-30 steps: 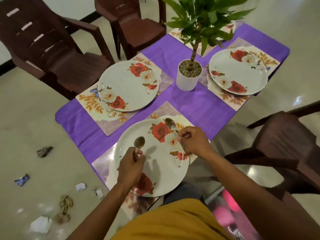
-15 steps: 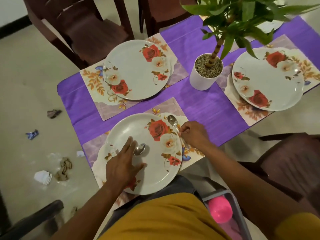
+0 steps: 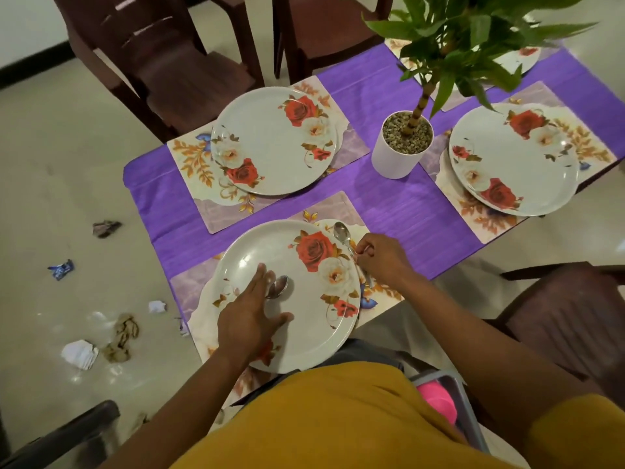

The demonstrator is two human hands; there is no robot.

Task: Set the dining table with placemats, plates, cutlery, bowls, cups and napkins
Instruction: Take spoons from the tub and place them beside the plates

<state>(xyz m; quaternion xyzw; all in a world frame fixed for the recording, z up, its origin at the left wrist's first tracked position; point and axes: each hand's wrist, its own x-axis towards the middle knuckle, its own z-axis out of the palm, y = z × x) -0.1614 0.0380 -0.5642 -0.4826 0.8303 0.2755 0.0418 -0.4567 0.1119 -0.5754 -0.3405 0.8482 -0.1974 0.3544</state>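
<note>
A white plate with red roses (image 3: 304,319) lies on a floral placemat (image 3: 331,208) at the table's near edge. My left hand (image 3: 250,316) lies flat over the plate with straight fingers, on the handle of a spoon (image 3: 280,286) whose bowl shows past my fingertips. My right hand (image 3: 382,260) pinches the handle of a second spoon (image 3: 341,231), which lies on the placemat just right of the plate. Two more rose plates, one at the far left (image 3: 270,143) and one at the right (image 3: 514,160), sit on their own placemats.
A potted plant in a white pot (image 3: 399,154) stands mid-table on the purple cloth (image 3: 406,208). Brown plastic chairs (image 3: 162,62) ring the table. A grey bin with a pink cup (image 3: 438,401) sits by my right side. Paper scraps (image 3: 79,353) litter the floor at left.
My left hand lowered its spoon onto the plate and flattened over it. My right hand set its spoon down on the placemat beside the plate, still pinching the handle.
</note>
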